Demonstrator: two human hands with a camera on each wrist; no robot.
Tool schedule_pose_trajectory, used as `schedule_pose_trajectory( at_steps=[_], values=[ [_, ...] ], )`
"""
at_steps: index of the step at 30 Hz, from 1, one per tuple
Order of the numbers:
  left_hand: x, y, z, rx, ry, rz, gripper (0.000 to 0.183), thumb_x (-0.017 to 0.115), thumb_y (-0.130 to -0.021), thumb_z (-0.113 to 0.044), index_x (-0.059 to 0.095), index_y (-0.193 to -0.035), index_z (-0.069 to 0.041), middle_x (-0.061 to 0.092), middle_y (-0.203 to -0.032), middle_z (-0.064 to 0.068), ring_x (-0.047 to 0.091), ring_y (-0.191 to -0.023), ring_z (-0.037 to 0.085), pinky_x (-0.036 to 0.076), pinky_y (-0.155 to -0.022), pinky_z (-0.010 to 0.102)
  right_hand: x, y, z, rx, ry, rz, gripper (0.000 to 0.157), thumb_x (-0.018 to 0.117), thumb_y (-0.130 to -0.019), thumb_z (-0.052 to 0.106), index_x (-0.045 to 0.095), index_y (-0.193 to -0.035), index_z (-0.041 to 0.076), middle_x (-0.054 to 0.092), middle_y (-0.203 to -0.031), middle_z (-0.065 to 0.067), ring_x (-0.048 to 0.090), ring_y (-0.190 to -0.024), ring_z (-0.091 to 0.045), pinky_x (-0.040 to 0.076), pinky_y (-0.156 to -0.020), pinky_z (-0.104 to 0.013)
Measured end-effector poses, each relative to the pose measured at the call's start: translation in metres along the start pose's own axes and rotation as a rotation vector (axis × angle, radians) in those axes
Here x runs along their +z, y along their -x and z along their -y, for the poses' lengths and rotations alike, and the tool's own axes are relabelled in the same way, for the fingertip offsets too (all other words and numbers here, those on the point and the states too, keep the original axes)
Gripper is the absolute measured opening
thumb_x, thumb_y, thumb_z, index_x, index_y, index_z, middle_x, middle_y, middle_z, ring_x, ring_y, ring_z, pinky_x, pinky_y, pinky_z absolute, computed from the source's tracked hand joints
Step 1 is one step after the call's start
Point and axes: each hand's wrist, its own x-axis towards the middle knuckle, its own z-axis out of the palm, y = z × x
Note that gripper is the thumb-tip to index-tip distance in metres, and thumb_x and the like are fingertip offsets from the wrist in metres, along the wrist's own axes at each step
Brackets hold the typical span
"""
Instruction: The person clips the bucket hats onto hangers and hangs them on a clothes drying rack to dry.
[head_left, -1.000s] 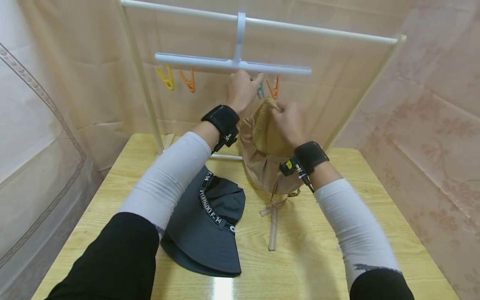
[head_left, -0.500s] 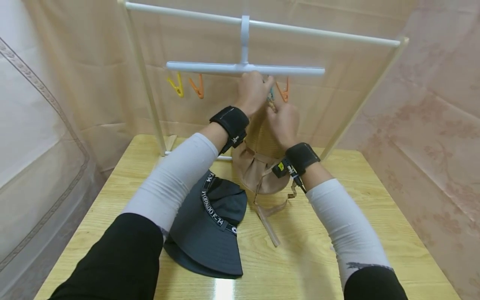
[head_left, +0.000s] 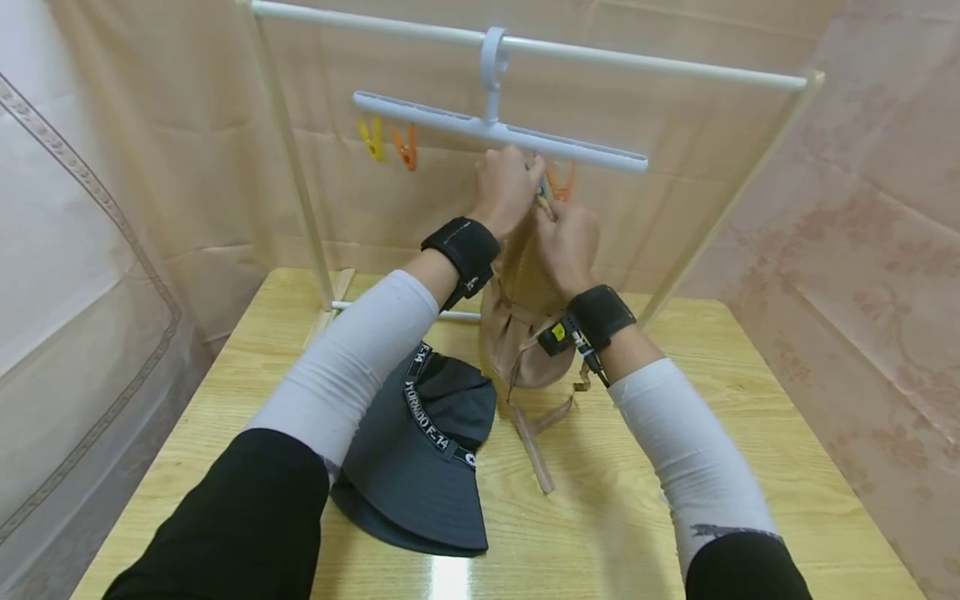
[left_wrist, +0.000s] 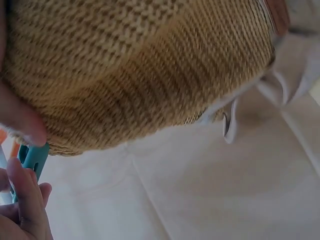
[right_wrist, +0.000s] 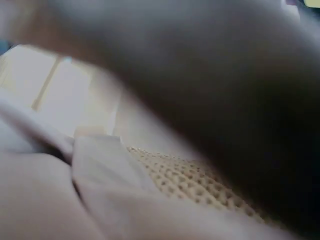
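My left hand (head_left: 506,185) pinches a teal clothespin (left_wrist: 34,159) hanging under the pale blue hanger (head_left: 450,122). Its jaws are at the edge of a tan sun hat (left_wrist: 140,85) of woven straw and beige cloth. Just to the right, my right hand (head_left: 567,243) pinches the same edge of the hat, holding it up beneath the hanger. The hat's cloth ties (head_left: 534,450) hang down to the table. An orange clothespin (head_left: 561,180) is close beside the hands. In the right wrist view a dark blur covers much of the picture, and the hat's weave shows below it.
The hanger hooks over the white rail (head_left: 645,63) of a stand on the wooden table (head_left: 637,517). A yellow clothespin (head_left: 371,138) and another orange clothespin (head_left: 406,147) hang at its left. A dark grey cap (head_left: 420,475) with a lettered band lies in front.
My right hand has brought the hat's edge up and left to the teal clothespin at my left hand. The hanger has shifted right, and its right end now tilts down.
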Motion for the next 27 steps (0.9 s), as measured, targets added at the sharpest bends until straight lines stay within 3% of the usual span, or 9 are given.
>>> schedule_pose_trajectory(
  at_steps=[2,5,9,17,25,27],
  values=[
    [0.0,0.0,-0.001,-0.016,0.017,0.008,0.054,0.047,-0.101,-0.034,0.039,-0.051,-0.017,0.04,-0.053,-0.003,0.048,-0.056,0.016,0.041,-0.055,0.025,-0.002,0.0,0.002,0.016,-0.015,0.002,0.044,0.057,-0.096,0.017,0.054,-0.055,0.001,0.035,-0.051,-0.005,0.03,-0.048,-0.018,0.025,-0.052,-0.026],
    [0.0,-0.001,0.0,-0.028,0.056,0.022,0.056,0.048,-0.101,-0.038,0.039,-0.05,-0.016,0.037,-0.049,-0.005,0.042,-0.049,0.011,0.033,-0.048,0.021,-0.004,-0.002,0.003,0.059,-0.023,0.023,0.035,0.059,-0.097,0.022,0.072,-0.074,-0.002,0.058,-0.058,-0.012,0.042,-0.051,-0.018,0.031,-0.054,-0.024],
    [0.001,-0.002,0.004,-0.037,0.113,0.03,0.06,0.05,-0.099,-0.046,0.04,-0.049,-0.015,0.032,-0.046,-0.006,0.031,-0.044,0.008,0.025,-0.047,0.019,-0.008,-0.002,0.003,0.08,-0.011,0.052,0.032,0.063,-0.095,0.028,0.077,-0.091,0.0,0.072,-0.075,-0.016,0.055,-0.061,-0.023,0.038,-0.061,-0.026],
    [0.007,0.002,0.01,-0.022,0.138,0.006,0.062,0.052,-0.097,-0.052,0.039,-0.05,-0.014,0.032,-0.047,-0.005,0.031,-0.046,0.01,0.024,-0.051,0.02,-0.012,0.001,-0.002,0.062,0.016,0.08,0.033,0.065,-0.094,0.03,0.076,-0.085,0.0,0.067,-0.069,-0.016,0.051,-0.058,-0.024,0.034,-0.06,-0.028],
    [0.01,0.002,0.02,-0.043,0.199,-0.036,0.059,0.053,-0.096,-0.053,0.041,-0.052,-0.015,0.034,-0.048,-0.005,0.031,-0.046,0.01,0.024,-0.05,0.02,-0.006,-0.004,0.002,0.091,0.005,0.17,0.028,0.062,-0.095,0.028,0.075,-0.092,0.002,0.06,-0.066,-0.009,0.045,-0.056,-0.017,0.032,-0.053,-0.026],
    [0.01,0.002,0.021,-0.041,0.193,-0.037,0.06,0.052,-0.096,-0.053,0.041,-0.052,-0.015,0.034,-0.048,-0.005,0.03,-0.046,0.01,0.023,-0.05,0.02,-0.006,-0.005,0.003,0.105,0.001,0.193,0.028,0.062,-0.095,0.028,0.075,-0.096,0.003,0.065,-0.07,-0.01,0.049,-0.058,-0.017,0.034,-0.054,-0.025]
  ],
)
